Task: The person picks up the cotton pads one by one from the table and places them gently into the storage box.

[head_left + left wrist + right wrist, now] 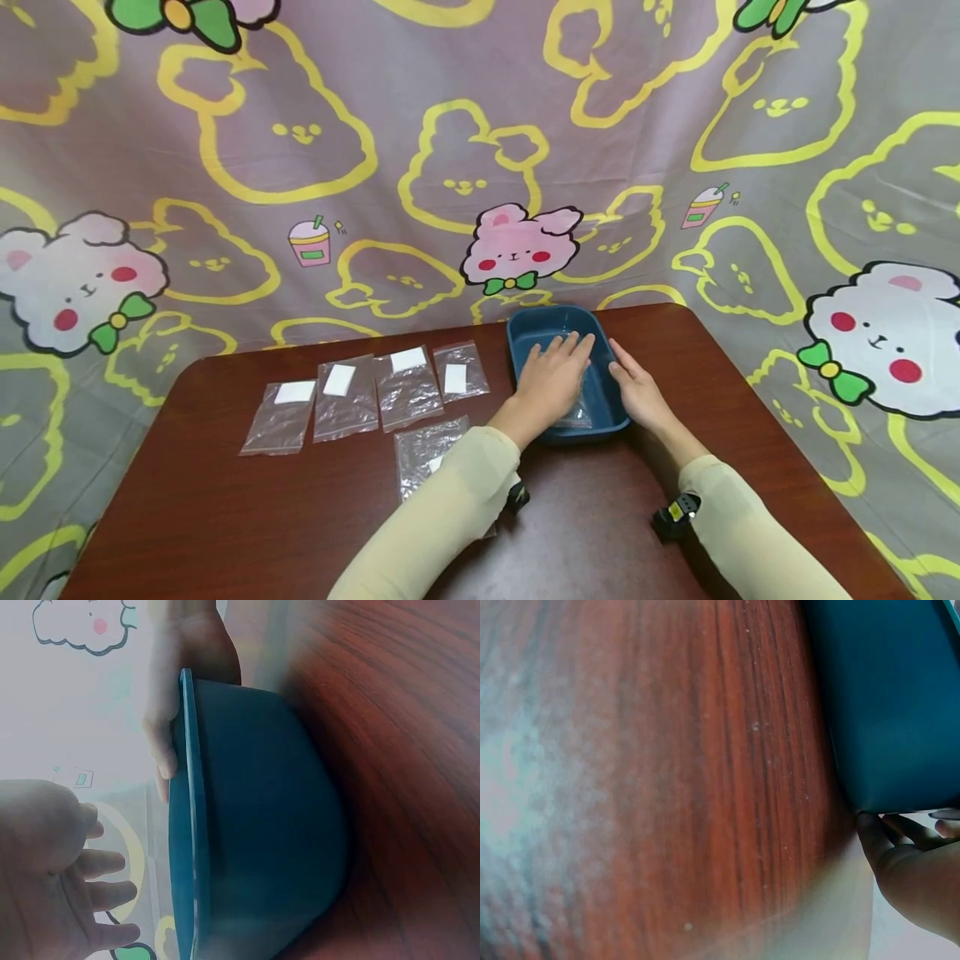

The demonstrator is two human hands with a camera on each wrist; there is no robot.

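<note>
A blue plastic basin point(607, 396) stands on the table. My left hand point(555, 379) is over its opening with the fingers extended; in the left wrist view the same hand point(52, 877) shows straight, spread fingers and holds nothing. Beneath it, a clear plastic bag point(577, 415) lies partly hidden in the basin. My right hand point(641, 396) holds the basin's right side, its thumb over the rim and its fingers along the outer wall. The right wrist view has the right hand's fingers point(900, 840) against the basin's wall point(892, 697).
Several clear zip bags with white labels lie left of the basin, among them one bag point(277, 425) at the far left. Another bag point(420, 442) is partly covered by the left sleeve point(442, 508). A patterned cloth point(420, 75) hangs behind the brown table point(262, 517).
</note>
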